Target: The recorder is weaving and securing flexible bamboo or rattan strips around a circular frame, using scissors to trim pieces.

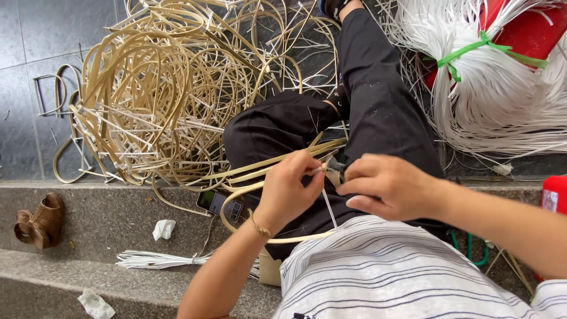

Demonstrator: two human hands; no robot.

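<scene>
Over our lap, our left hand (pixel 289 190) pinches a thin white strip (pixel 328 207) while our right hand (pixel 387 186) clamps the tan cane strips (pixel 269 168); a loosened grip could let them spring apart.

I am looking at an informal weaving workplace set up on stone steps (pixel 106 218) beside a dark tiled floor (pixel 35 77), more a doorstep workshop than a fitted room. A big tangle of tan cane strips (pixel 165 88) covers the floor, a tied bundle of white strips (pixel 496 88) lies to the side, and offcuts and crumpled paper scraps (pixel 163 228) litter the steps.
</scene>
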